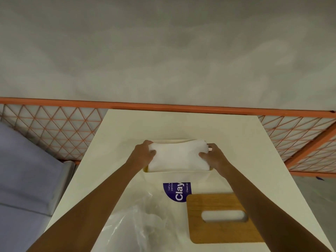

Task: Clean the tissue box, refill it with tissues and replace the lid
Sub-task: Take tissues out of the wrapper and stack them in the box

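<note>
Both bare arms are extending away from the body and angling in toward each other, the left forearm (94, 200) from the near left and the right forearm (258, 202) from the near right. The left hand (144, 154) is gripping the left end of a stack of tissues (179, 157), its thumb lying on top and its fingers curling round the far side (their tips are mostly hidden). The right hand (214, 158) is mirroring it at the right end, and both wrists are staying roughly straight.
</note>
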{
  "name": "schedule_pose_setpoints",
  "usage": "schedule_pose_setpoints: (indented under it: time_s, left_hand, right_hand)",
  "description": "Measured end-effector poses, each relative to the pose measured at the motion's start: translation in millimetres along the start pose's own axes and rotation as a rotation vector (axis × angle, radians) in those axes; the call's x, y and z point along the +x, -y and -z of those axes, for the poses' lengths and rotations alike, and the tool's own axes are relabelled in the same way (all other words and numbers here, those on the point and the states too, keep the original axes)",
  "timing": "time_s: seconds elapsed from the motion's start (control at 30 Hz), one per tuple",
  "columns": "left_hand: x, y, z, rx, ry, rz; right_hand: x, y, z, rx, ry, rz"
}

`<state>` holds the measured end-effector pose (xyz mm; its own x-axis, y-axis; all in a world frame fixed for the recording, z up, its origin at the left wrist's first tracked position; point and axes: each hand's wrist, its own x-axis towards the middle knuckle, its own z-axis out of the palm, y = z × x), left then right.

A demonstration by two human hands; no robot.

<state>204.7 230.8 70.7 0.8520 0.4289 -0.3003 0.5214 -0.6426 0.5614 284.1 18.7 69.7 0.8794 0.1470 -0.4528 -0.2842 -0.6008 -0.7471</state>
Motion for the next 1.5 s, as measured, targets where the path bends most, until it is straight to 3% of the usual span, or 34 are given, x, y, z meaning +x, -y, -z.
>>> schedule_pose_setpoints:
  time_s: [0.3, 0.47, 0.7, 0.9, 1.07, 1.3, 1.5]
  left_hand:
    - [7, -12, -7, 0.359, 0.008, -0.043]
    - [-5, -16, -5, 0.359, -0.028, -0.016]
    - [-44, -7, 9, 0.319, -0.08, -0.059]
    - [-92, 23, 13, 0.36, -0.107, -0.095]
    - [-126, 61, 17, 0.442, 0.009, -0.087]
    - [-161, 113, 13, 0.314, 0.085, -0.013]
    - [-180, 139, 6, 0.406, 0.203, -0.062]
  right_hand:
    - [-5, 6, -9, -0.54, -0.044, 0.064]
    - [-16, 10, -4, -0.628, -0.105, 0.092]
    - [-46, 7, 2, -0.516, -0.106, 0.169]
    - [-80, -5, -16, -0.379, 0.012, 0.221]
    - [-104, -19, -41, -0.323, 0.127, 0.226]
    - [-127, -49, -90, -0.144, 0.315, 0.072]
    - [-139, -61, -127, -0.122, 0.339, 0.002]
